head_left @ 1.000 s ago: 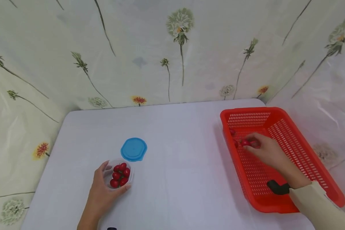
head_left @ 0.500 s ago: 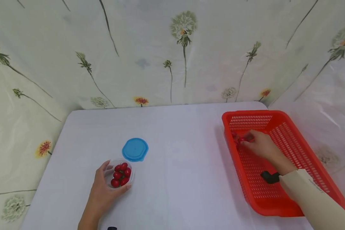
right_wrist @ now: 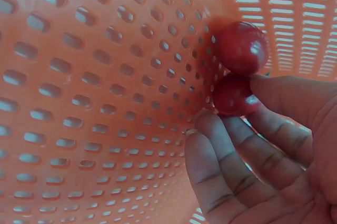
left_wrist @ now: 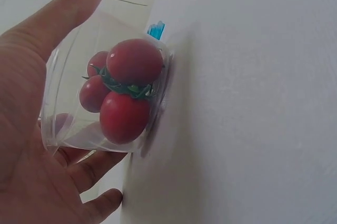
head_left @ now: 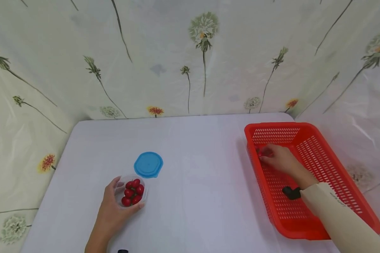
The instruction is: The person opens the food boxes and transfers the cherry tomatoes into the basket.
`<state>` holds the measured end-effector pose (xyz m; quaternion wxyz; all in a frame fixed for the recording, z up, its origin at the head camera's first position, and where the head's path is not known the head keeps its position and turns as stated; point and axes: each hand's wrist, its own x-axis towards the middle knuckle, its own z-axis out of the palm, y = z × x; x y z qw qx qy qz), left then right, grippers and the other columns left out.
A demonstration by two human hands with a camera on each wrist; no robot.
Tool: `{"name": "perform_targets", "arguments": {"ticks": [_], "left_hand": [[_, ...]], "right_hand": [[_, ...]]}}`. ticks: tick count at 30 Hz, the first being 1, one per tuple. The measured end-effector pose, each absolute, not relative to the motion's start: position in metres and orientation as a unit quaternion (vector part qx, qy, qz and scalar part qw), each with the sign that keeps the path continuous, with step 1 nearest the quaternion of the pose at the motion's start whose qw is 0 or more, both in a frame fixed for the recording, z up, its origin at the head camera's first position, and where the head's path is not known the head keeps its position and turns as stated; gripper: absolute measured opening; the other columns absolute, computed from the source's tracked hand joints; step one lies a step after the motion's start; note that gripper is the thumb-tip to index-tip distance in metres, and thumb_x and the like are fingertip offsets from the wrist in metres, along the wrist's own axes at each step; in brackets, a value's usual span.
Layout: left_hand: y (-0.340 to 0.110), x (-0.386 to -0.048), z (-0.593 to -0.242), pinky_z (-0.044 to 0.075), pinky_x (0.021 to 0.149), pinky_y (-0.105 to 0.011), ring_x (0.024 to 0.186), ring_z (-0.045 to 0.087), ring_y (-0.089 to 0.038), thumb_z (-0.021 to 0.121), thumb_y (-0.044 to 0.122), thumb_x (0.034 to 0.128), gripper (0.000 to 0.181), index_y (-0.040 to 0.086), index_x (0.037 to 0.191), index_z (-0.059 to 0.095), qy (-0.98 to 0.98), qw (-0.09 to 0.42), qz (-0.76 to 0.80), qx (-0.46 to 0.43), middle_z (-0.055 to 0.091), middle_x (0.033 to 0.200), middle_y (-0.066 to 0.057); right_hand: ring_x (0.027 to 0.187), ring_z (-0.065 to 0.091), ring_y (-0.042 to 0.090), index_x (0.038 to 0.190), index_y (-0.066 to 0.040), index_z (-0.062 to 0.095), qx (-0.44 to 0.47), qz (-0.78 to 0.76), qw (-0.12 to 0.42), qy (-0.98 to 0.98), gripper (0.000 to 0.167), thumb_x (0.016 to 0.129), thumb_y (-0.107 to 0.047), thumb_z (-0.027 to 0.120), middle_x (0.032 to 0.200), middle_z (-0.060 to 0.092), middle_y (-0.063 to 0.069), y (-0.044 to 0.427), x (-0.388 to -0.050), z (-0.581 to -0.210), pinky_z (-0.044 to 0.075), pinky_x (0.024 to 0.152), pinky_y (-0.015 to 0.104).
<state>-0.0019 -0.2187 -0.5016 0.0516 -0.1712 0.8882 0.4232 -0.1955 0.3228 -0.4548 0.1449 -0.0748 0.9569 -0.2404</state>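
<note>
In the head view my left hand point(head_left: 112, 209) grips a clear plastic container point(left_wrist: 66, 90) standing on the table at left, thumb and fingers round its sides. Several red cherry tomatoes point(head_left: 133, 192) with green stems lie inside. My right hand point(head_left: 282, 160) reaches down into the red plastic basket point(head_left: 266, 205) at right, near its left wall. The right wrist view shows thumb and fingers pinching one cherry tomato point(right_wrist: 229, 98). Another cherry tomato point(right_wrist: 242, 48) sits right beside it, against the basket wall. My fingers partly hide the held tomato.
A blue lid point(head_left: 148, 164) lies flat on the white table point(head_left: 206, 182), just behind the container. A small black object point(head_left: 123, 251) shows at the front edge. Behind the table hangs a flower-patterned sheet point(head_left: 164, 45).
My right hand has moved slightly left and away from me, to the basket's left wall, where several tomatoes lay. The left hand stays on the container. The view has shifted a little.
</note>
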Motion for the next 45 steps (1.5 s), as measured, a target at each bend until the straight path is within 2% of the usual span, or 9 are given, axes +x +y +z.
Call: {"name": "perform_targets", "arguments": {"ticks": [9,17,22,25,31,36,45], "left_hand": [[-0.219,-0.002,-0.502,0.053,0.097,-0.063,0.144,0.039,-0.043,0.095,0.056,0.0681,0.131,0.018,0.165,0.016,0.889,0.047,0.424,-0.166,0.04,0.156,-0.017],[-0.22,-0.002,-0.504,0.052,0.098,-0.063,0.144,0.039,-0.042,0.094,0.057,0.0691,0.13,0.019,0.165,0.016,0.886,0.045,0.432,-0.161,0.041,0.155,-0.017],[-0.22,-0.001,-0.503,0.052,0.099,-0.063,0.143,0.04,-0.041,0.094,0.056,0.0704,0.13,0.02,0.167,0.014,0.888,0.04,0.431,-0.157,0.041,0.154,-0.016],[-0.219,-0.001,-0.502,0.052,0.099,-0.063,0.143,0.04,-0.041,0.093,0.057,0.0708,0.132,0.02,0.168,0.012,0.891,0.039,0.426,-0.153,0.041,0.154,-0.016],[-0.219,-0.002,-0.502,0.053,0.098,-0.063,0.142,0.041,-0.041,0.093,0.056,0.0706,0.13,0.019,0.167,0.014,0.891,0.038,0.427,-0.151,0.042,0.153,-0.016],[-0.22,-0.003,-0.503,0.053,0.099,-0.062,0.143,0.041,-0.04,0.094,0.056,0.0706,0.128,0.02,0.166,0.016,0.889,0.037,0.432,-0.148,0.041,0.153,-0.015],[-0.22,-0.003,-0.504,0.053,0.099,-0.061,0.143,0.041,-0.039,0.094,0.055,0.0702,0.127,0.021,0.166,0.018,0.888,0.034,0.433,-0.151,0.042,0.153,-0.014]], "right_hand": [[0.093,0.069,0.033,0.129,0.0,0.064,-0.07,-0.224,0.132,0.963,0.04,0.098,-0.022,0.075,0.117,0.069,0.023,0.322,-0.195,-0.448,0.063,0.079,0.049],[0.098,0.065,0.039,0.132,0.003,0.061,-0.089,-0.211,0.071,0.971,0.043,0.098,-0.02,0.075,0.118,0.068,0.025,0.315,-0.194,-0.426,0.061,0.081,0.056],[0.108,0.062,0.044,0.136,0.002,0.06,-0.111,-0.217,0.019,0.97,0.046,0.098,-0.018,0.075,0.125,0.065,0.026,0.297,-0.187,-0.4,0.056,0.089,0.065],[0.113,0.061,0.044,0.139,0.0,0.06,-0.128,-0.23,0.004,0.965,0.048,0.098,-0.021,0.075,0.13,0.064,0.024,0.283,-0.181,-0.383,0.056,0.089,0.065],[0.115,0.061,0.039,0.139,-0.006,0.061,-0.176,-0.245,0.02,0.953,0.046,0.099,-0.025,0.074,0.131,0.064,0.018,0.239,-0.171,-0.352,0.06,0.087,0.059],[0.114,0.065,0.033,0.14,-0.008,0.062,-0.239,-0.244,0.047,0.939,0.046,0.098,-0.024,0.075,0.132,0.066,0.012,0.199,-0.166,-0.342,0.061,0.089,0.053],[0.114,0.069,0.023,0.153,-0.01,0.051,-0.351,-0.228,0.084,0.904,0.066,0.095,-0.024,0.079,0.134,0.067,0.008,0.13,-0.157,-0.343,0.06,0.093,0.042]]}}
